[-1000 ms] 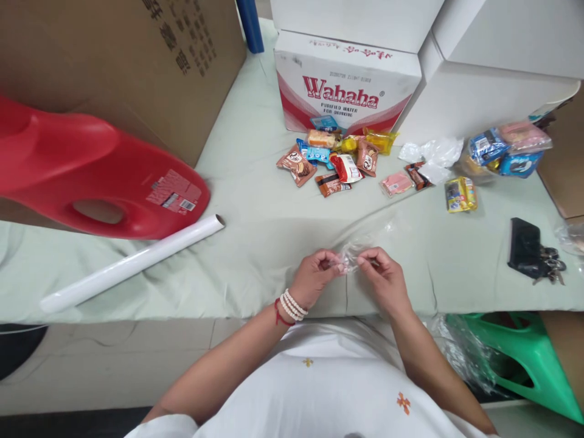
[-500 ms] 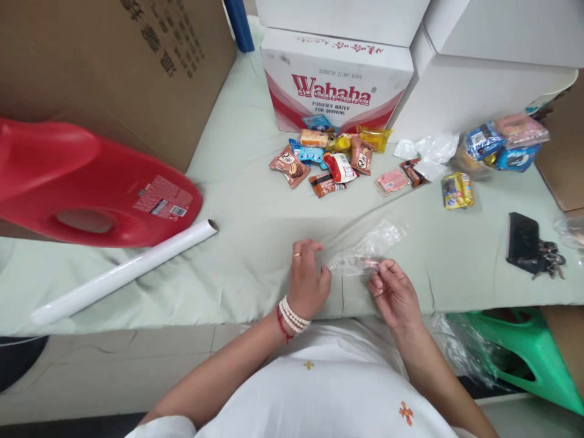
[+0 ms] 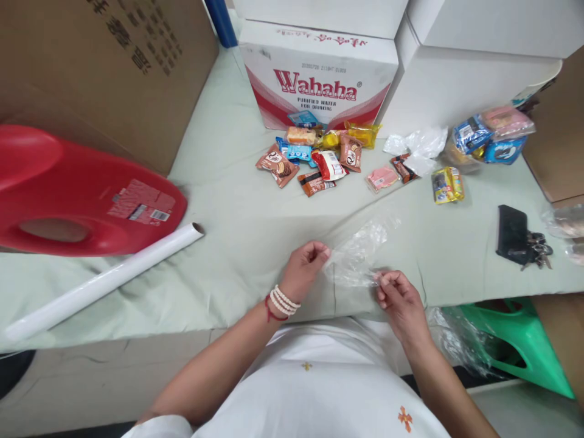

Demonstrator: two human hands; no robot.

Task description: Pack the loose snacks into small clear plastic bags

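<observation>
Left hand [image 3: 302,269] and right hand [image 3: 401,301], both pinched closed, are over the pale green cloth-covered table [image 3: 237,261]. Beyond: white-and-red rectangular cardboard box [image 3: 319,70], fronted by multicoloured wrapped snacks [image 3: 331,165]. Between the hands, gripped by each: crumpled, clear plastic film [image 3: 360,250].

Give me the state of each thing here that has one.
Left hand, pinching clear plastic
Right hand, pinching clear plastic
Clear plastic, crumpled, between both hands
Water box, another box on top
Snack pile, wrapped
Yellow snack, wrapped
White tube, visible end open
Red jug, partly out of frame
Keys, lying against black case
</observation>
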